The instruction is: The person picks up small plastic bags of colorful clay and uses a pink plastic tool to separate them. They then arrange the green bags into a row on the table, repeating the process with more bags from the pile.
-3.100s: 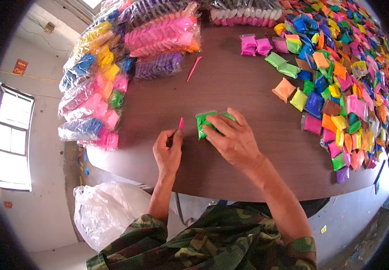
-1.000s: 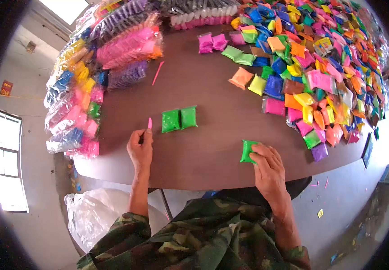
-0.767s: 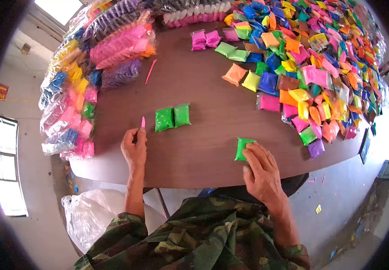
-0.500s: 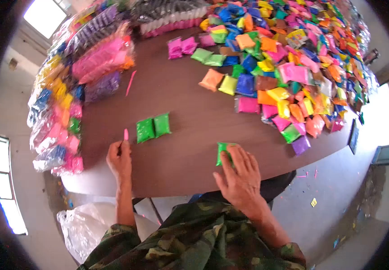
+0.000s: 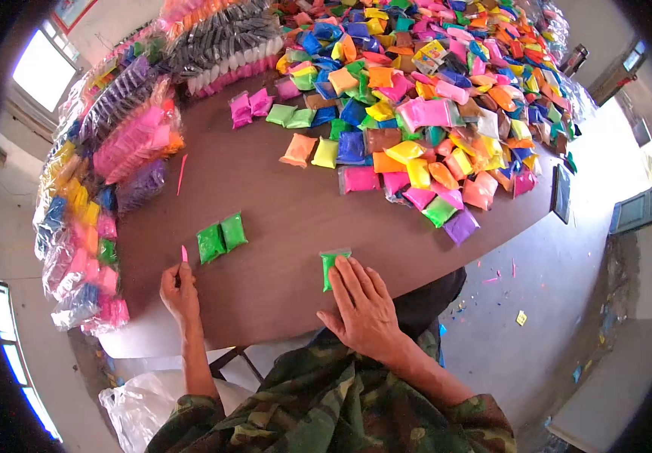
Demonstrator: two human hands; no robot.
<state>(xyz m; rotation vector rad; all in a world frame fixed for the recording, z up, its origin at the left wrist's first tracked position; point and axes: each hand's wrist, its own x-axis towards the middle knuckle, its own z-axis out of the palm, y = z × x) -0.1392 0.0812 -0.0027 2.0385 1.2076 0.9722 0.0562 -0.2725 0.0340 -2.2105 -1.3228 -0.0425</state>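
My left hand (image 5: 180, 293) is closed around a thin pink plastic stick (image 5: 184, 254), whose tip pokes up above the fingers. To its right, two green packets (image 5: 222, 236) lie side by side on the brown table. My right hand (image 5: 360, 306) rests palm down with fingers stretched out, over the lower right part of a single green packet (image 5: 328, 270). That packet's clear top edge and left side show; the rest is hidden under the fingers. Another pink stick (image 5: 182, 174) lies farther up the table.
A large heap of coloured packets (image 5: 416, 113) covers the back right of the table (image 5: 266, 189). Stacked bundles of packets in clear bags (image 5: 133, 143) line the left side. A clear plastic bag (image 5: 141, 404) is below the front edge. Small scraps lie on the floor.
The view has shifted, so the table's things appear farther left. My right hand's fingers lie flatter on the green packet. My left hand still holds the pink stick.
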